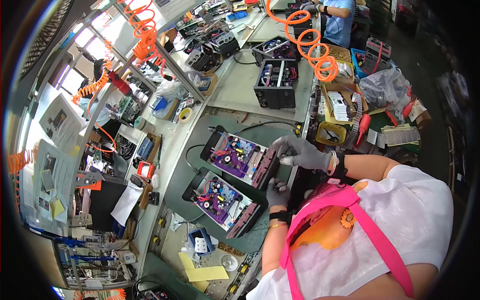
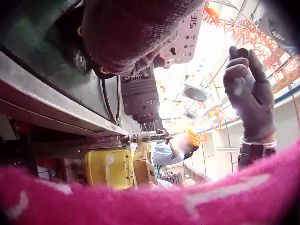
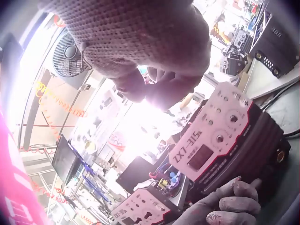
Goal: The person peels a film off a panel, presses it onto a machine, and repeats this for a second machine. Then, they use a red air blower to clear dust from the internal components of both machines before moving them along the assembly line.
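Two opened machines with purple circuit boards stand side by side, the near one (image 1: 222, 200) and the far one (image 1: 237, 155). In the right wrist view, the far machine's front panel (image 3: 211, 133) reads ZX7-315; the neighbouring panel (image 3: 140, 208) carries dark knobs. My gloved right hand (image 1: 305, 152), raised above the far panel, pinches a small round black knob (image 2: 242, 52) between fingertips. Low at that panel's front edge is my gloved left hand (image 1: 277, 192), its fingers curled; I cannot tell whether they hold anything.
Further along the bench is another opened black machine (image 1: 276, 82). A yellow bin (image 1: 331, 134) and a box of pale parts (image 1: 341, 106) lie beyond my right arm. A blue bin (image 1: 201, 242) and yellow paper (image 1: 207, 272) lie at the near end. Orange coiled hoses (image 1: 312, 47) hang overhead.
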### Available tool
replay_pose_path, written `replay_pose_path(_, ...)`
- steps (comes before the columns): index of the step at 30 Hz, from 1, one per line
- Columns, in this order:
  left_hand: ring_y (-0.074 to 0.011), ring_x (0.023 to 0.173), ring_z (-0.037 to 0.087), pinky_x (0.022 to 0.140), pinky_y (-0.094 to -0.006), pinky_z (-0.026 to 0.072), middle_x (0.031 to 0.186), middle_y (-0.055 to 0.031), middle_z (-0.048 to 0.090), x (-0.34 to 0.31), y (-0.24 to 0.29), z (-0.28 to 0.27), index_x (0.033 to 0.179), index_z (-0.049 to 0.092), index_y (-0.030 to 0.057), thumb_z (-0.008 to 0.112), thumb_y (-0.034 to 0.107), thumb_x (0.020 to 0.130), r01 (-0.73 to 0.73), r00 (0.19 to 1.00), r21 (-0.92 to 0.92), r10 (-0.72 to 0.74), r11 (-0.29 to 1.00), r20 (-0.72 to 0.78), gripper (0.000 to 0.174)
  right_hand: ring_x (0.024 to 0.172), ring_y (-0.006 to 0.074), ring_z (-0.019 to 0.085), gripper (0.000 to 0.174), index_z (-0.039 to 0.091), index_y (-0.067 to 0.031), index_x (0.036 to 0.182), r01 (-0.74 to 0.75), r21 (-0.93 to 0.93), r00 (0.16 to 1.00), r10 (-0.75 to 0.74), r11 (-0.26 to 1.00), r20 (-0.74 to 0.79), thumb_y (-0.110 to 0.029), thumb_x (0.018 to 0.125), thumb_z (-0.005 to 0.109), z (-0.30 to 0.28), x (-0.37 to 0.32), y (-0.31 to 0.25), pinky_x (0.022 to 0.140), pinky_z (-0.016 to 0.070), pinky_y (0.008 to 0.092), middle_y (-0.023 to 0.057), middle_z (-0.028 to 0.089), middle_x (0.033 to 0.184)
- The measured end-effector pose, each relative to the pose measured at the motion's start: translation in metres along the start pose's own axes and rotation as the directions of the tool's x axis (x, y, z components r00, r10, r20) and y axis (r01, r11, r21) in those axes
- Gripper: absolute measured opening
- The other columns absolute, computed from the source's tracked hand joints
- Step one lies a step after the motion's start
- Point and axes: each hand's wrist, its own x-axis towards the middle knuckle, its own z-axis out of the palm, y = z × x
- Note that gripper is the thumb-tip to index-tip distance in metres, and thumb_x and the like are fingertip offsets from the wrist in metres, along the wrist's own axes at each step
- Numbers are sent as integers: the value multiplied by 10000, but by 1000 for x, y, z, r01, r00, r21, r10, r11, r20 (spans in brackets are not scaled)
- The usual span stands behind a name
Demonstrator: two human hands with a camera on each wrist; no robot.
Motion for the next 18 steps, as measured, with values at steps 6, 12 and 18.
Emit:
replay_pose_path(6, -111, 604, 455, 471, -236, 366, 759, 1, 532, 5, -9, 4, 858, 522, 89, 542, 185, 902, -16, 990, -208, 45, 978, 135, 108, 899, 83, 541, 355, 521, -44, 1164, -49, 90, 998, 51, 995, -26, -33, 822, 616, -32, -6, 7, 792, 455, 235, 30, 568, 981)
replay_pose_path(12, -96, 578, 404, 422, -191, 340, 708, 4, 440, -6, -21, 14, 879, 502, 129, 532, 103, 882, -45, 990, 8, 43, 999, 133, 40, 925, 156, 585, 230, 622, -37, 1013, 155, -139, 987, -159, 978, -21, -36, 783, 634, -60, -3, 22, 835, 462, 287, 52, 607, 976)
replay_pose_path(18, -89, 603, 423, 425, -189, 366, 749, -9, 458, -85, -48, 119, 795, 497, 53, 523, 131, 903, -208, 949, 303, 117, 930, 294, 135, 900, 217, 607, 201, 637, -39, 960, 357, -285, 932, -362, 890, 36, -25, 760, 653, -57, 31, 14, 813, 479, 314, 80, 602, 950)
